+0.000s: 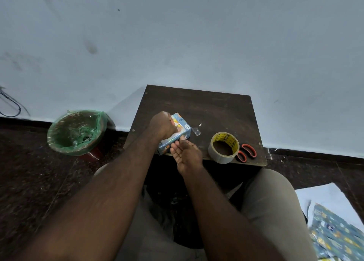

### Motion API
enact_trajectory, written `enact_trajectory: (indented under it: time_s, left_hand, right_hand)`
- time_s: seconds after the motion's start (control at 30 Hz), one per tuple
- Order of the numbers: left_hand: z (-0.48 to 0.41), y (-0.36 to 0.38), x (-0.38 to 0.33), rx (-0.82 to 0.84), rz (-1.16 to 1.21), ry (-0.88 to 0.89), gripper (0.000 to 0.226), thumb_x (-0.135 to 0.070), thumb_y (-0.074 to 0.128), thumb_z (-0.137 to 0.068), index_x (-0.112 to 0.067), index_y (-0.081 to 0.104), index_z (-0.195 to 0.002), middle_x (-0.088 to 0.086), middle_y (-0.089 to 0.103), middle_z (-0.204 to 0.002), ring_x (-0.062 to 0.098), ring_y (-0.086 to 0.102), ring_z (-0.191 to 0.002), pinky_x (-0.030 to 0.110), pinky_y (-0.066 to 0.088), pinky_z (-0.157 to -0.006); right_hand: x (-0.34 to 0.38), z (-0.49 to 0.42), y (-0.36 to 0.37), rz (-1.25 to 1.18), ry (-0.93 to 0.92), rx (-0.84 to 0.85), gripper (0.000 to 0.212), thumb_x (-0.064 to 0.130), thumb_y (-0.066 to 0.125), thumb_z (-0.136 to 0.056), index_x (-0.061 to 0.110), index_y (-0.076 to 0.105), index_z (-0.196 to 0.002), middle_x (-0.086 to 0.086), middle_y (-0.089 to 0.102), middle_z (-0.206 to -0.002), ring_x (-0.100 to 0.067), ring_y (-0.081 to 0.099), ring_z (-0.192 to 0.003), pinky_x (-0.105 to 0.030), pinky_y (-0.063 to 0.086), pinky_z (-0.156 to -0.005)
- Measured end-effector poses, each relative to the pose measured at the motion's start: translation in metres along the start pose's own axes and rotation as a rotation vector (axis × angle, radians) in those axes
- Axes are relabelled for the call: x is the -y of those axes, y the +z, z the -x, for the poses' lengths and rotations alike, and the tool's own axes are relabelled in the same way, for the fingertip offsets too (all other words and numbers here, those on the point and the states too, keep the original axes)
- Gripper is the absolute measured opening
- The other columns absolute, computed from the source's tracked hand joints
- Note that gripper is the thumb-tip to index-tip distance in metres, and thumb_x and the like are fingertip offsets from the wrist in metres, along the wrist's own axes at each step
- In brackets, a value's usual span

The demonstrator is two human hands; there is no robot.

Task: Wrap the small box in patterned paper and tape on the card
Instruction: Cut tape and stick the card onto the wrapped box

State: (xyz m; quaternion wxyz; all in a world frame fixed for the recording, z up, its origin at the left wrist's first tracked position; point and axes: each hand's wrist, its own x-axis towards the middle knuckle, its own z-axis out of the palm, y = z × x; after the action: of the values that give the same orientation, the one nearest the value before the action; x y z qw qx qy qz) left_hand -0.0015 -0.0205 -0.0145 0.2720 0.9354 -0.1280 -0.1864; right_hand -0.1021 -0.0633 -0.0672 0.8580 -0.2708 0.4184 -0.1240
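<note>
A cable (12,105) loops on the wall at the far left. A bin (59,134) with a green liner stands on the floor at 9 o'clock from the table (197,105).

On the table's near left part lies the box (184,126), already covered in blue patterned paper. Its long axis runs from 7 o'clock to 1 o'clock, with the far end pointing toward the wall. The near end sits at the table's front edge.

The left hand (162,125) comes over the box from 9 o'clock, its fingers curled round the top and far side, clamping it down. The right hand (186,153) lies at 5 o'clock from the box, palm up and spread, its straight fingers (182,141) touching the box's near long side and holding nothing.

Just beside the box at 3 o'clock lies a short clear tape strip (196,132), with a white scrap (200,124) near it. Further out at 4 o'clock stands the tape roll (216,154), apart from both hands. Scissors (249,152) with orange handles lie touching the roll's right side, at the table's near right corner.

On the floor at far right lie sheets of patterned paper (334,239) over white paper (323,195).
</note>
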Motion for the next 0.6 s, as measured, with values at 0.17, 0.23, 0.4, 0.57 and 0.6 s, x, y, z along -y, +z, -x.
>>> enact_trajectory:
  time_s: [0.17, 0.23, 0.4, 0.57, 0.6]
  left_hand:
    - [0.001, 0.002, 0.001, -0.043, 0.018, -0.002, 0.041, -0.027, 0.073, -0.089, -0.006, 0.063, -0.122, 0.011, 0.067, -0.123, 0.023, 0.065, -0.108, 0.035, 0.054, -0.090]
    - [0.002, 0.002, 0.001, -0.055, 0.021, 0.006, 0.039, -0.026, 0.072, -0.090, -0.006, 0.063, -0.122, 0.011, 0.067, -0.123, 0.023, 0.065, -0.108, 0.033, 0.053, -0.088]
    - [0.003, -0.003, 0.003, -0.010, 0.061, 0.007, 0.036, -0.025, 0.081, -0.082, -0.007, 0.065, -0.108, 0.010, 0.069, -0.115, 0.023, 0.068, -0.100, 0.030, 0.052, -0.076]
    - [0.006, -0.006, 0.004, 0.037, 0.094, 0.006, 0.034, -0.023, 0.086, -0.076, -0.011, 0.063, -0.098, 0.008, 0.068, -0.112, 0.020, 0.066, -0.096, 0.025, 0.046, -0.067]
    - [0.008, -0.006, 0.004, 0.035, 0.095, 0.014, 0.033, -0.023, 0.086, -0.076, -0.012, 0.063, -0.097, 0.008, 0.068, -0.113, 0.019, 0.065, -0.096, 0.024, 0.045, -0.064]
  right_hand:
    - [0.007, 0.001, 0.000, 0.082, -0.024, -0.032, 0.012, 0.009, 0.061, -0.098, 0.002, 0.057, -0.107, -0.013, 0.068, -0.079, -0.018, 0.069, -0.064, -0.028, 0.059, -0.058]
    - [0.007, 0.002, 0.001, 0.086, -0.037, -0.038, 0.009, 0.008, 0.060, -0.098, 0.003, 0.057, -0.105, -0.014, 0.068, -0.080, -0.019, 0.068, -0.066, -0.028, 0.059, -0.060]
    - [0.003, 0.005, 0.003, 0.072, -0.081, -0.030, 0.022, 0.009, 0.063, -0.096, -0.002, 0.057, -0.114, -0.015, 0.067, -0.085, -0.019, 0.068, -0.068, -0.028, 0.059, -0.063]
    - [0.010, 0.006, 0.001, 0.145, -0.047, -0.041, 0.025, 0.003, 0.062, -0.096, -0.007, 0.056, -0.118, -0.018, 0.068, -0.087, -0.018, 0.068, -0.065, -0.025, 0.059, -0.055]
    - [0.012, 0.007, 0.000, 0.164, -0.044, -0.041, 0.025, 0.002, 0.061, -0.096, -0.007, 0.057, -0.119, -0.019, 0.069, -0.089, -0.019, 0.068, -0.064, -0.024, 0.058, -0.054]
